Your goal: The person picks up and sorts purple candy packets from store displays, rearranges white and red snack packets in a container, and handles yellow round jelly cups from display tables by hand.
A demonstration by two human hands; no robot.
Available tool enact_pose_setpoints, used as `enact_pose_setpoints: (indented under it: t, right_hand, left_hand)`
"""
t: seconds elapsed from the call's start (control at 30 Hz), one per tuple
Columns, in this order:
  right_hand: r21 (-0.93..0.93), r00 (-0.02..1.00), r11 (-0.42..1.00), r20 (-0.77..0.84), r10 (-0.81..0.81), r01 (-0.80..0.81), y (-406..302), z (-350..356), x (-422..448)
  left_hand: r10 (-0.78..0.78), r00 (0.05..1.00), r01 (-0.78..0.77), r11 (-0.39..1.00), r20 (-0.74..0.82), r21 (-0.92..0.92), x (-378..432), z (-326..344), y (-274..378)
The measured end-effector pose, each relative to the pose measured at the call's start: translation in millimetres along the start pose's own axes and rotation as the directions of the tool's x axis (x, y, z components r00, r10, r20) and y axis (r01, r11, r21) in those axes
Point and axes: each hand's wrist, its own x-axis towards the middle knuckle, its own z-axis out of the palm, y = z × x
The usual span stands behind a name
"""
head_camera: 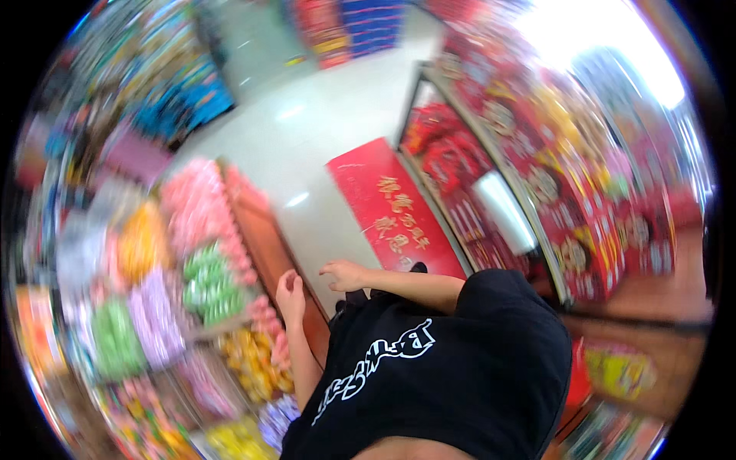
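My left hand (291, 296) hangs beside the reddish-brown side panel of a display stand (261, 230), its fingers loosely curled and no object visible in it. Just right of it, above the pale floor, my right hand (345, 276) reaches across my body with fingers a little apart, holding nothing. Bagged goods fill the stand on my left: pink packets (198, 201), green packets (213, 282) and orange-yellow packets (253, 359). Blur hides what exactly these packets contain.
A red floor mat (397, 213) with gold writing lies ahead on the glossy tiles (310, 121). Red printed cartons (540, 178) are stacked along the right. Blue-wrapped goods (201, 98) stand at far left, and red and blue boxes (351, 29) farther ahead.
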Motion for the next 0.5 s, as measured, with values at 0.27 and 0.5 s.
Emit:
enact_pose_setpoints:
  t: [0.27,0.5]
  right_hand:
    - [0.160,0.729,0.914,-0.559,0.396,-0.374,136.9,-115.6,-181.7]
    - [0.456,0.163,0.862,-0.854,0.493,-0.220,118.6,-230.2,-324.1]
  left_hand:
    - [-0.054,0.707,-0.181,0.950,0.706,0.253,25.4,192.7,41.7]
    - [0.197,0.480,-0.464,0.884,0.855,0.057,6.9,375.2,165.0]
